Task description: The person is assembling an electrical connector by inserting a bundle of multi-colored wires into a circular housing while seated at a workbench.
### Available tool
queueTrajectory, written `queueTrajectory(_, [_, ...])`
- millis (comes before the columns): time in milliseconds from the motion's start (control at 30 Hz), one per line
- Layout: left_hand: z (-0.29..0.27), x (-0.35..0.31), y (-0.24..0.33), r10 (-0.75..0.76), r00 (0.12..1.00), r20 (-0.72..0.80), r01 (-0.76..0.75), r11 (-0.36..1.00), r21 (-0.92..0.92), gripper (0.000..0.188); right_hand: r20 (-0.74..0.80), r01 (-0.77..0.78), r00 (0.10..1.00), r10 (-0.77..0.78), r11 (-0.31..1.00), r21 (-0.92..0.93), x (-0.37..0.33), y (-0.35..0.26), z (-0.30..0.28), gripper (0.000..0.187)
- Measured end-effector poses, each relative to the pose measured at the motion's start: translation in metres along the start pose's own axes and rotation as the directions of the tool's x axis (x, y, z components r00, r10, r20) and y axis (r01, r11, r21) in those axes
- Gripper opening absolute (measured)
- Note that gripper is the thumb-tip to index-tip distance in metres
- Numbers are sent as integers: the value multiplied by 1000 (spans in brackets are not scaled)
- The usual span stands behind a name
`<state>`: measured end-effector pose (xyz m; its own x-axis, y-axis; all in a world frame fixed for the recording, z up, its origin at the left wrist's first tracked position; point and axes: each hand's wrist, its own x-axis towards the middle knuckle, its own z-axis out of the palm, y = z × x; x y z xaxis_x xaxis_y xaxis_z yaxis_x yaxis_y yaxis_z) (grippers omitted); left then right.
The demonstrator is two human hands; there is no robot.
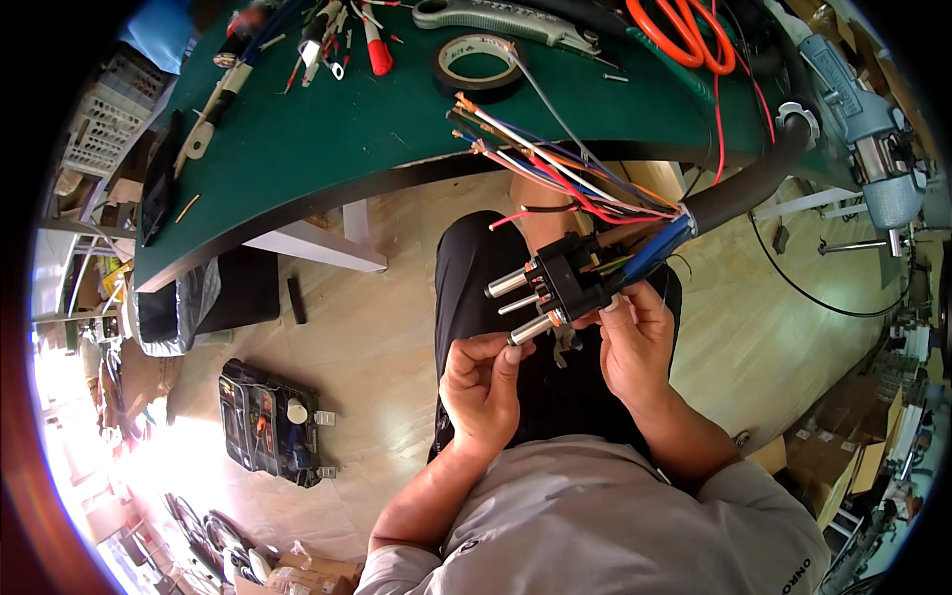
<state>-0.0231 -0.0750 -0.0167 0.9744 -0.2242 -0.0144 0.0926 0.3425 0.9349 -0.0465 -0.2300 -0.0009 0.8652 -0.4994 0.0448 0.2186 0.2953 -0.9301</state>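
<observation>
Over my lap I hold a black multi-pin plug connector with thick silver pins pointing left. Thumb and fingers of my left hand pinch the tip of the nearest silver pin. My right hand grips the connector's near side, where blue wires enter it; some fingers are hidden beneath. From a thick dark cable at the table's edge, those wires run to the connector. A bundle of loose coloured wires with bared copper ends fans out to the left above it.
On the green table lie a roll of black tape, a grey utility knife, orange-handled scissors and cut wires. A blue-grey bench vise stands right. An open black toolbox lies on the floor, left; cardboard boxes right.
</observation>
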Motion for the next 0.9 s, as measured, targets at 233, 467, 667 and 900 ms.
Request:
queueTrajectory(233, [-3, 2, 1, -9, 1000, 11, 9, 1000, 4, 11, -17, 13, 1000, -13, 1000, 2, 0, 0, 4, 15])
queueTrajectory(467, [-2, 2, 0, 24, 1000, -10, -24, 1000, 8, 10, -24, 20, 1000, -20, 1000, -8, 0, 1, 4, 15])
queueTrajectory(667, [-2, 3, 0, 27, 1000, -6, -27, 1000, 9, 10, -18, 17, 1000, -17, 1000, -10, -1, 0, 3, 15])
queueTrajectory(900, [-1, 3, 3, 12, 1000, -3, -12, 1000, 12, 10, -25, 19, 1000, -19, 1000, 18, -1, 0, 4, 16])
